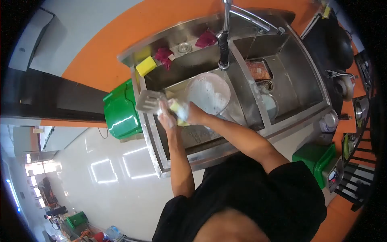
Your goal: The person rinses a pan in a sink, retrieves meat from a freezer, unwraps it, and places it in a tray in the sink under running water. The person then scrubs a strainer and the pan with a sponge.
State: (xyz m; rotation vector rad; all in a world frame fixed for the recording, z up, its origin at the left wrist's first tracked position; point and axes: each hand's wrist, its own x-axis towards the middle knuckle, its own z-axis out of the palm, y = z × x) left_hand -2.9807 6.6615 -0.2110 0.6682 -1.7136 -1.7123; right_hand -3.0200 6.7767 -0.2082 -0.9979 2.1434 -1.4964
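Over the left sink basin, my left hand (167, 119) is closed around a slotted spatula (148, 101), its flat slotted head pointing left past the basin's edge. My right hand (196, 114) is closed on a yellow sponge (175, 107), pressed close to the spatula beside my left hand. White suds cover the fingers of both hands and hide part of the sponge. Just beyond them, a large round bowl (207, 86) with foamy water sits in the left basin (161, 82).
A faucet (224, 44) rises behind the sink. On the back ledge lie a yellow sponge (146, 65) and maroon cloths (163, 57). The right basin (298, 68) holds a tray (260, 70) and a pot (269, 106). A green bin (122, 111) stands left.
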